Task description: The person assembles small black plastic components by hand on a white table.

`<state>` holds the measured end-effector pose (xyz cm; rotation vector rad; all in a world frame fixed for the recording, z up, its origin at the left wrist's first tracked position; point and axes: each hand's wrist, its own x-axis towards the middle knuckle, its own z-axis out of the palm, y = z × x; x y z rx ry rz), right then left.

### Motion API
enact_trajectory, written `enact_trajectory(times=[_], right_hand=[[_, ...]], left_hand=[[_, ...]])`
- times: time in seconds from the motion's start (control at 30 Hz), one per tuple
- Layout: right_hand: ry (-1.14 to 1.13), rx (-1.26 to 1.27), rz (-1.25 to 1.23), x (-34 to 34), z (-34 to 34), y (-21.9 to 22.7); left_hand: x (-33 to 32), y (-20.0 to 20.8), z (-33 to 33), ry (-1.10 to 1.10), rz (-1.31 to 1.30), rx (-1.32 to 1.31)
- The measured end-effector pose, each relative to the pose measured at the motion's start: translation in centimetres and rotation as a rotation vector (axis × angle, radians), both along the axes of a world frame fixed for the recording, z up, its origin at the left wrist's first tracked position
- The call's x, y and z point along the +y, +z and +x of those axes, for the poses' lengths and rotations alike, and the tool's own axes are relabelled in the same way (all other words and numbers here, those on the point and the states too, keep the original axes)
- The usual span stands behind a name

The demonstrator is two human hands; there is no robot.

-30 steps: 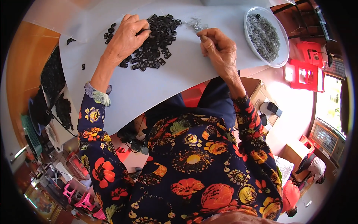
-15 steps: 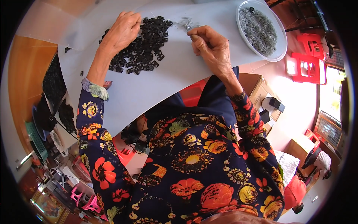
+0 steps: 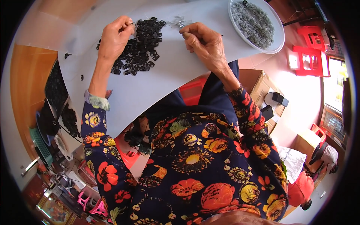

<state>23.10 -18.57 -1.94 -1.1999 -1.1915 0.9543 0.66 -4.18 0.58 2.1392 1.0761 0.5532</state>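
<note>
Daylight glares through the window (image 3: 334,88) over on the right, washing the pale floor (image 3: 296,103) nearly white; red plastic stools (image 3: 321,62) stand near it, while pink stools (image 3: 99,207) and an orange-brown wooden surface (image 3: 28,71) occupy the left.

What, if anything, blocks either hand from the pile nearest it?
Nothing visible does. The left hand is at the left edge of the black pieces; the right hand has its fingertips close beside the small silvery bits.

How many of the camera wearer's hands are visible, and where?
2: the left hand at the left side of the black plastic pieces, the right hand beside the small silvery pieces. Neither is hidden.
</note>
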Motion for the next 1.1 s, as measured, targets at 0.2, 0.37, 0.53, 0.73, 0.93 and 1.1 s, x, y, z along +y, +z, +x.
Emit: enact_trajectory(times=[0.2, 0.37, 0.53, 0.73, 0.93, 1.1], right_hand=[[0.007, -0.027, 0.013, 0.0, -0.2, -0.2], [-0.011, 0.055, 0.001, 0.2, -0.5, -0.6], [0.002, 0.015, -0.002, 0.1, -0.5, -0.4], [-0.058, -0.228, 0.05, -0.3, -0.2, -0.6], [-0.118, -0.467, 0.11, 2.0, 1.8, 1.3], [0.11, -0.907, 0.308, 7.6, 4.7, 1.9]], left_hand=[[-6.0, -0.3, 3.1, 0.072, -0.562, -0.673], [-8.3, -1.2, 5.4, 0.051, -0.614, -0.631], [-9.5, -2.1, 6.1, 0.034, -0.465, -0.612], [-10.0, -2.8, 6.4, -0.018, -0.544, -0.671], [-10.6, -3.0, 6.2, 0.007, -0.437, -0.566], [-10.4, -3.2, 6.5, -0.054, -0.432, -0.568]])
